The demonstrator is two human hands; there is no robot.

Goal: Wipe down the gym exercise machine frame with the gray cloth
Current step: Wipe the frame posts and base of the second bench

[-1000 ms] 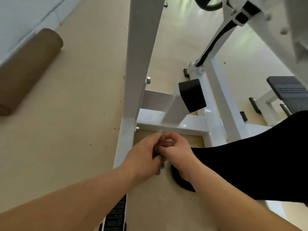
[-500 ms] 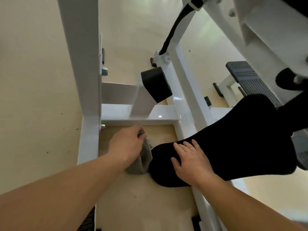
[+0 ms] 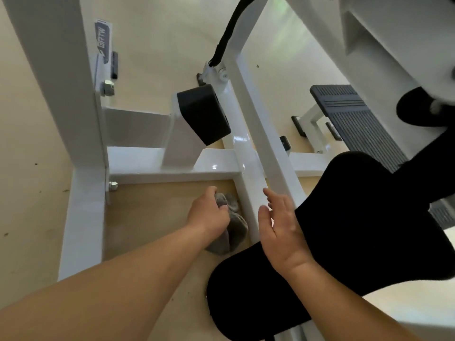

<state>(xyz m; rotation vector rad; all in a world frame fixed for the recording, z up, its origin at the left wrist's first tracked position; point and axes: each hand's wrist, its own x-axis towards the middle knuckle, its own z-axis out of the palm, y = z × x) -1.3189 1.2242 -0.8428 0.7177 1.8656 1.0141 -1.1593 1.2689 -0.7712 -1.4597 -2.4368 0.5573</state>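
left hand [image 3: 209, 214] grips bunched, fuzzy gray cloth [image 3: 234, 230] beside glossy white frame [image 3: 246, 193] | right hand [image 3: 280, 230] open, fingers relaxed, near black padded seat [image 3: 357, 230]

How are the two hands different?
The left hand grips the gray cloth; the right hand holds nothing. The left hand's fingers are curled, the right hand's are nearly straight. The left hand is beside the white frame bar, the right hand by the black seat pad. Both are bare.

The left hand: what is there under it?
The bunched gray cloth, which the left hand grips beside the white frame bar. Below lies beige floor. The palm covers the cloth's upper part, so its full shape is hidden.
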